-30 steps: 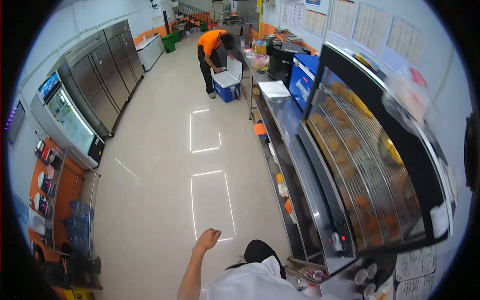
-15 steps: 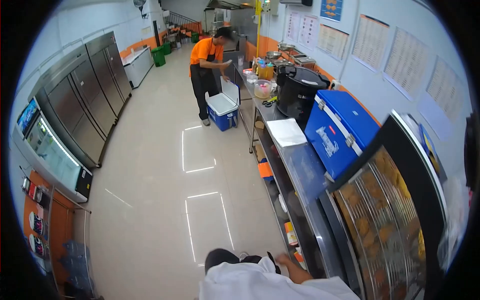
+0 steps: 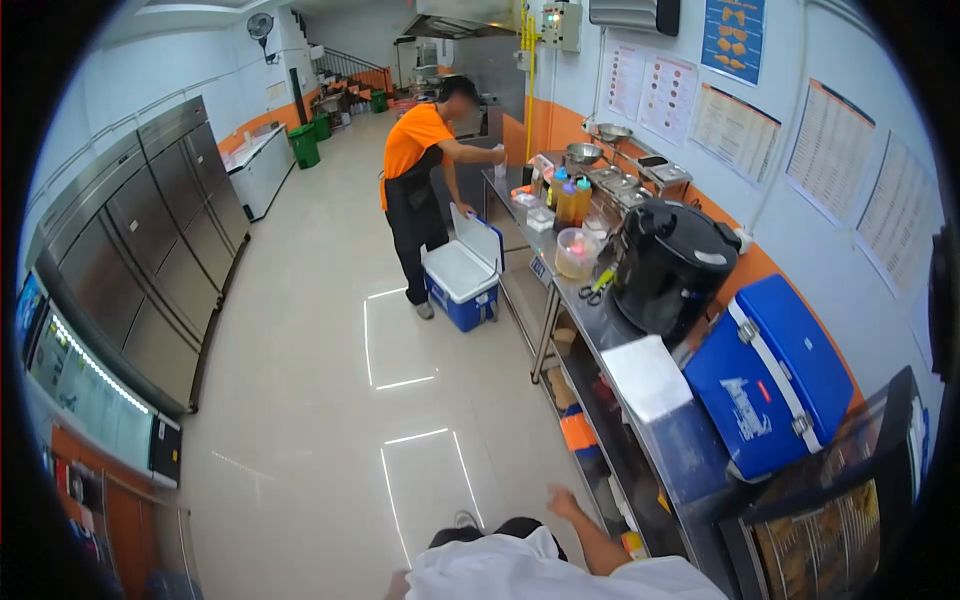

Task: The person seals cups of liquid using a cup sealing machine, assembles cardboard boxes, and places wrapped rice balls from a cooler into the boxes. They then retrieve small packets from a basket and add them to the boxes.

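My right hand (image 3: pixel 565 503) hangs low in front of my white shirt (image 3: pixel 560 570), beside the steel counter's lower shelf. A finger stands out from it, and I see nothing held. Of my left side only a skin-toned sliver shows at the bottom edge; the hand itself does not show. On the counter (image 3: pixel 690 445) nearest my right hand are a white sheet (image 3: pixel 645 378) and a closed blue cooler box (image 3: pixel 775 380). A glass-fronted display case (image 3: pixel 825 540) with fried-looking food stands at the lower right.
Ahead, a co-worker (image 3: pixel 410 150) in orange bends over an open blue cooler (image 3: pixel 465 290), one hand at a cup on the counter. A black pot (image 3: pixel 675 265), green-handled scissors (image 3: pixel 597 287) and sauce bottles (image 3: pixel 572 200) line the counter. Steel fridges (image 3: pixel 150 240) stand left.
My view has moved forward along the counter, and the display case has slid toward the lower right. The co-worker's arm now reaches out to the counter. A dark item by my right hand no longer shows.
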A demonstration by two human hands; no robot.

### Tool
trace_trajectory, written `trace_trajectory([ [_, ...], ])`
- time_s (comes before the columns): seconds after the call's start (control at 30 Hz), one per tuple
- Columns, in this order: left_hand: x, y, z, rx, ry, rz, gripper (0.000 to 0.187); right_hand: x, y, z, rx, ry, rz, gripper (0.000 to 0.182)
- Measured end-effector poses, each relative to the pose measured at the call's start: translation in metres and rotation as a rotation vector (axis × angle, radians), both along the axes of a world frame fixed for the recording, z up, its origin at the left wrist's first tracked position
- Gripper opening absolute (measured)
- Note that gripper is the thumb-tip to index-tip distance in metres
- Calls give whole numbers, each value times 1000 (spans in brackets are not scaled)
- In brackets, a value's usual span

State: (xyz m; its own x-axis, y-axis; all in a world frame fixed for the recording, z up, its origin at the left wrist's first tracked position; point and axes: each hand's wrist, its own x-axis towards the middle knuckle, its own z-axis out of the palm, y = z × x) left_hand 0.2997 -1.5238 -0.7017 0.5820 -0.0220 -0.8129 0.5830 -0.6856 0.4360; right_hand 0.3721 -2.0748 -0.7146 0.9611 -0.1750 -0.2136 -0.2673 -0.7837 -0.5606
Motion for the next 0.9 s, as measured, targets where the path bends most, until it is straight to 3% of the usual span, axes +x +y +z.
trace_trajectory([
  [0.03, 72, 10, 1, 27, -50, -67, 30, -24, -2, -33, -164, 74, 188, 53],
  [0.07, 148, 15, 0, 40, -137, -99, 29, -40, 3, -35, -140, 485, 233, 39],
  [0.1, 222, 19, 5, 2, -268, -77, 29, -78, 7, -61, -107, 502, 229, 30],
  [0.17, 369, 12, 32, -72, -511, 17, 31, -85, 11, -11, 30, 808, 107, 30],
  [0.23, 484, -13, 65, -162, -731, 151, 37, -66, 9, 15, 116, 932, -24, 30],
  [0.37, 633, -72, 103, -288, -747, 321, 38, 49, -6, 33, 197, 961, -161, 30],
  [0.43, 664, -93, 88, -295, -605, 283, 33, 123, -17, 37, 213, 921, -184, 30],
  [0.5, 672, -93, 31, -157, -527, -61, 30, 201, -29, 34, 207, 851, -171, 31],
  [0.53, 672, -92, 16, -163, -651, -477, 32, 245, -36, 29, 196, 808, -151, 31],
  [0.57, 663, -93, 1, -233, -434, -569, 32, 288, -45, 24, 166, 759, -111, 31],
  [0.63, 620, -117, -3, -59, -802, -518, 32, 376, -65, 9, 87, 650, -27, 31],
  [0.67, 605, -117, -3, -103, -217, -200, 32, 426, -79, 2, 56, 578, -40, 31],
  [0.73, 620, -130, 7, -73, -25, -27, 32, 542, -114, 1, 66, 297, -214, 32],
  [0.77, 634, -133, 11, -68, 8, 6, 31, 598, -136, -5, 279, -65, -353, 24],
  [0.83, 671, -136, 11, -73, 31, 53, 31, 705, -136, 150, 525, -280, -511, 21],
  [0.9, 718, -136, 11, -76, 41, 90, 31, 779, -153, 177, 658, -355, -548, 19],
])
